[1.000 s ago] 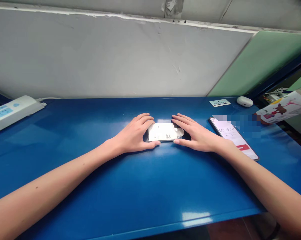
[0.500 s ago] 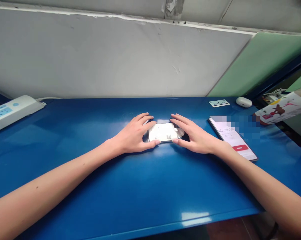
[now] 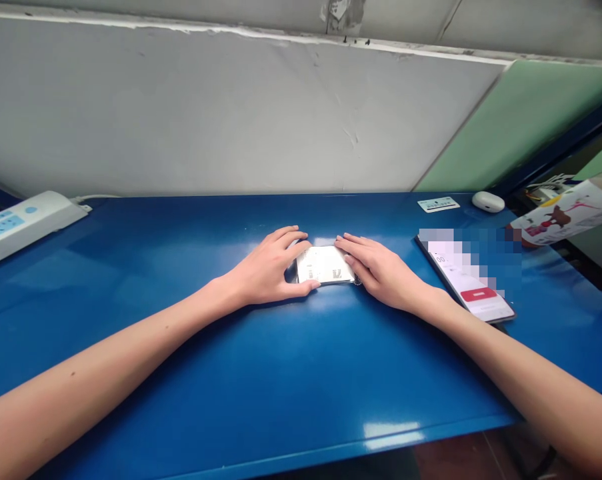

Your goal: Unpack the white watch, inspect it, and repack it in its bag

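A small white rectangular thing (image 3: 325, 265) with faint dark print lies on the blue table; glare hides its details. My left hand (image 3: 275, 267) curves round its left end, thumb at the near corner and index finger at the far corner, holding it there. Over the right end is my right hand (image 3: 378, 270), fingers close together and thumb tucked in against the thing's edge. A bit of something shiny, like a small chain (image 3: 357, 281), peeks out below that hand. What lies under its palm is hidden.
To the right, a phone (image 3: 473, 283) with a red on-screen button lies beside my forearm. Behind it are a card (image 3: 438, 205), a white earbud case (image 3: 488, 202) and a printed cylindrical container (image 3: 571, 210). A power strip (image 3: 31, 223) sits far left. A wall (image 3: 231, 120) borders the back.
My right hand has shifted slightly left and closed its spread thumb and fingers, covering the clear round piece that showed at the right end. My left hand has stayed in place.
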`<state>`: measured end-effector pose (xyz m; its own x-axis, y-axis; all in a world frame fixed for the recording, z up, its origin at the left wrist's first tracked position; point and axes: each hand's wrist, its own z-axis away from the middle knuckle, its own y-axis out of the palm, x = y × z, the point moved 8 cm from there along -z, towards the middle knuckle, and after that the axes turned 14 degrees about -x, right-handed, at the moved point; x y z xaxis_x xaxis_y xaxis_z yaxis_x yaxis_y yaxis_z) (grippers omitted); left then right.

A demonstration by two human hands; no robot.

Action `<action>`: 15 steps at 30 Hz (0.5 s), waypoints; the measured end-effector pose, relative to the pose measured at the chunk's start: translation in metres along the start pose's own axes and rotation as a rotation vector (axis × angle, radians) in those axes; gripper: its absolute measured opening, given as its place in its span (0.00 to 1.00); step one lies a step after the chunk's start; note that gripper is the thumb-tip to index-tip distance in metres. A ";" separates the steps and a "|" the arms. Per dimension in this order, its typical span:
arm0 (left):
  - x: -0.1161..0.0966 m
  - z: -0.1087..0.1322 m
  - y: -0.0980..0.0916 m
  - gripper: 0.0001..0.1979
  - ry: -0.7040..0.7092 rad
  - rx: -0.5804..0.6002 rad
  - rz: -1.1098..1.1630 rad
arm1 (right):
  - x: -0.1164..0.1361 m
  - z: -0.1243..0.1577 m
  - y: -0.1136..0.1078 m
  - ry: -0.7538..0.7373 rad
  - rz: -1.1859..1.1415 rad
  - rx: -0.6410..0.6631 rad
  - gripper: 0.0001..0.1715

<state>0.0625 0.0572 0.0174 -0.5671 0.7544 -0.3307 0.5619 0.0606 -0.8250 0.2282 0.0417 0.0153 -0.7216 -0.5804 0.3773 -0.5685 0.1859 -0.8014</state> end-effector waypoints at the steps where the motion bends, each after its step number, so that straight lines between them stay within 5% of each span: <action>1: 0.000 0.000 0.000 0.33 0.000 0.001 0.005 | 0.000 0.000 0.000 -0.005 0.001 0.006 0.24; 15: -0.004 -0.002 0.000 0.29 -0.004 -0.002 0.020 | -0.011 -0.002 -0.005 0.104 -0.131 0.009 0.25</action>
<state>0.0656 0.0557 0.0198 -0.5580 0.7529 -0.3489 0.5741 0.0466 -0.8174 0.2381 0.0485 0.0164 -0.6788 -0.5136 0.5247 -0.6574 0.1067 -0.7460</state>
